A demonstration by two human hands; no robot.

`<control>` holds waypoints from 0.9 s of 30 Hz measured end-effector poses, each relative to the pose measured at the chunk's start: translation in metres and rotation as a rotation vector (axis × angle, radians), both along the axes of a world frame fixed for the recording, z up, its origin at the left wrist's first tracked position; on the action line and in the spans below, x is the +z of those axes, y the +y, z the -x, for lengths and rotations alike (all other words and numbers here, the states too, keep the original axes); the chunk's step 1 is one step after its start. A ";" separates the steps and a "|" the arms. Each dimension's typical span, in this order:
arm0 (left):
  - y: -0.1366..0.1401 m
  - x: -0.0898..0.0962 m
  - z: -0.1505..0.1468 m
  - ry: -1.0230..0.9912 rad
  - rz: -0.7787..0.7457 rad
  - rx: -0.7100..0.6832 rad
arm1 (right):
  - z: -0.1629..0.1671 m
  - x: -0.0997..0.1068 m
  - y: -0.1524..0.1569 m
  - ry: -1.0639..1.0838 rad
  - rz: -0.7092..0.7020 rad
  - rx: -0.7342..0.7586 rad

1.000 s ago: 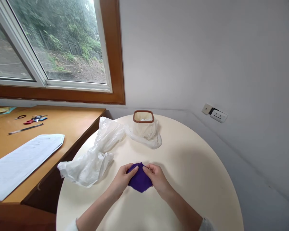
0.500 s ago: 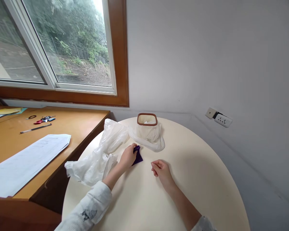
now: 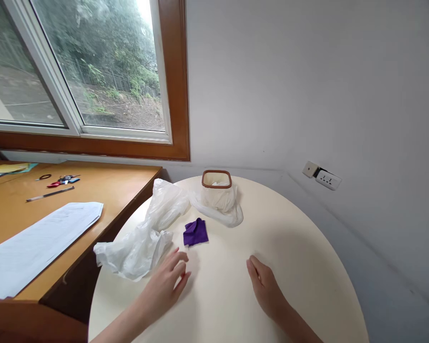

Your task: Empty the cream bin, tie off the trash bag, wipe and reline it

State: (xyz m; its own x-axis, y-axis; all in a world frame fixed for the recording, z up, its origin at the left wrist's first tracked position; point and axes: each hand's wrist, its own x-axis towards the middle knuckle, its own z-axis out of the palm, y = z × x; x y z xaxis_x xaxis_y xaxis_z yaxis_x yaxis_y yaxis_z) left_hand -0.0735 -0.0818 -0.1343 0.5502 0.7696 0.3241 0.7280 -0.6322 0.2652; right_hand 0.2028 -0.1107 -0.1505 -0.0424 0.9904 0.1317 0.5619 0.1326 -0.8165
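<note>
On the round table lies a purple cloth [image 3: 196, 232], loosely folded with one corner turned up. My left hand [image 3: 169, 278] is just in front of it, apart from it, empty with its fingers spread and bent. To the right, my right hand [image 3: 262, 281] is closed above the table, thumb and fingers pressed together; whatever is in them, if anything, is too small to make out. A crumpled white plastic bag [image 3: 139, 250] lies left of the cloth. Behind the cloth stands a small brown-rimmed bin [image 3: 216, 186] lined with a white bag, with something white inside.
The round cream table [image 3: 293, 228] meets the wall at the back. At the left, a wooden desk [image 3: 128, 178] bears paper sheets [image 3: 46, 245], a pen [image 3: 50, 194], keys [image 3: 65, 180] and a black hair tie [image 3: 45, 176]. A wall socket [image 3: 328, 179] is at the right.
My left hand has let go of the purple cloth and drawn back toward me, leaving it on the table. My right hand has moved right and slightly nearer, still closed.
</note>
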 end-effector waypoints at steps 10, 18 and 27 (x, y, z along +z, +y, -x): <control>-0.036 0.006 0.021 0.319 -0.045 -0.181 | -0.039 0.003 -0.033 -0.776 -0.232 0.428; -0.033 0.012 0.017 0.290 -0.075 -0.208 | -0.048 0.000 -0.032 -0.830 -0.156 0.415; -0.023 -0.015 0.016 0.340 -0.078 -0.159 | -0.051 -0.029 -0.021 -0.764 -0.104 0.371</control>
State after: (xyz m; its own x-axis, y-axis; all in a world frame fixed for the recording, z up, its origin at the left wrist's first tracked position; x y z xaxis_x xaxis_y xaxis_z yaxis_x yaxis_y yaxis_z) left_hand -0.0896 -0.1049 -0.1498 0.7467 0.6464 0.1570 0.6576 -0.7529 -0.0276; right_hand 0.2537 -0.1317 -0.1794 -0.4759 0.8792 0.0246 0.8584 0.4704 -0.2044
